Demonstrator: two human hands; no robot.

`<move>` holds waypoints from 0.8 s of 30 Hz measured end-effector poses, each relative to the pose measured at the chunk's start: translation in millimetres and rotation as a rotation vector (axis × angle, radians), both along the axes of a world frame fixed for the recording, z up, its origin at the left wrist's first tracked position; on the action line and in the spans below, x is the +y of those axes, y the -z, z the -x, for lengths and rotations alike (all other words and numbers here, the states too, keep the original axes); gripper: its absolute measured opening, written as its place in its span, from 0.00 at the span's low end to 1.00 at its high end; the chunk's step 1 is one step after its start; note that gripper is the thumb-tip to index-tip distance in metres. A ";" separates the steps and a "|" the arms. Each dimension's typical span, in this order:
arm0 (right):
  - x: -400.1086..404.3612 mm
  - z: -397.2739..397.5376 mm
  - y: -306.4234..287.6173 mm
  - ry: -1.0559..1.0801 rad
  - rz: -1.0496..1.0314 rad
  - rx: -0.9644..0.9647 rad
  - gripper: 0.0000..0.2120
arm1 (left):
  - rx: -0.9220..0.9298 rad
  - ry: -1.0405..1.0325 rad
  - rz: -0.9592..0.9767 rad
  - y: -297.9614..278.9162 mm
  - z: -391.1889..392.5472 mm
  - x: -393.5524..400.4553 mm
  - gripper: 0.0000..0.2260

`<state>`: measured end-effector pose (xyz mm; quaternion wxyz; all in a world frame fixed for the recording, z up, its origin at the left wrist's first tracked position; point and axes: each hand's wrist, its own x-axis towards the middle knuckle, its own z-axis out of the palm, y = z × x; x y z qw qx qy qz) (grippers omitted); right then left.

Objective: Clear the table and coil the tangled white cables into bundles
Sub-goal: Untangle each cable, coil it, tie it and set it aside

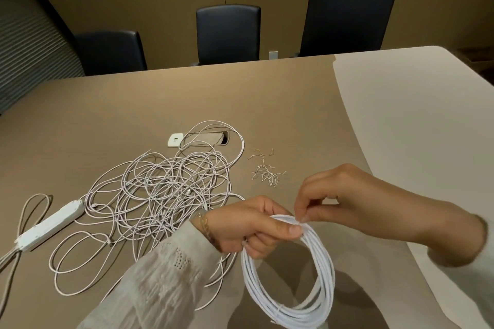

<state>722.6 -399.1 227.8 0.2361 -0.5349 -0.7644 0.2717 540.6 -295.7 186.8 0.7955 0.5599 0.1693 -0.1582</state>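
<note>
A tan counter [267, 104] fills the room's foreground, with a paler section at its right and three dark chairs [228, 32] along a brown panelled wall. The left hand [251, 224] grips the top of a coiled white cable [291, 286] held above the near edge; the right hand [339, 195] pinches at the same spot. Tangled cables [165, 192] lie mid-counter, beside a power strip [49, 224] and small twist ties [267, 171].

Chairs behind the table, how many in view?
3. A left chair, a middle chair and a right chair, all along the table's far edge. More may sit outside the frame.
</note>
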 end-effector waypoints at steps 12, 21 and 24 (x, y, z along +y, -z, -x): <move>30.5 8.0 36.2 0.693 0.344 0.455 0.06 | 0.083 -0.255 -1.774 20.7 -17.9 -15.7 0.09; 29.8 24.4 60.6 0.793 0.220 0.966 0.06 | -0.083 -0.482 -1.462 32.1 -8.1 5.1 0.13; 26.2 27.8 64.7 0.765 -0.011 0.830 0.04 | -0.094 -0.528 -1.235 18.6 -8.1 1.5 0.15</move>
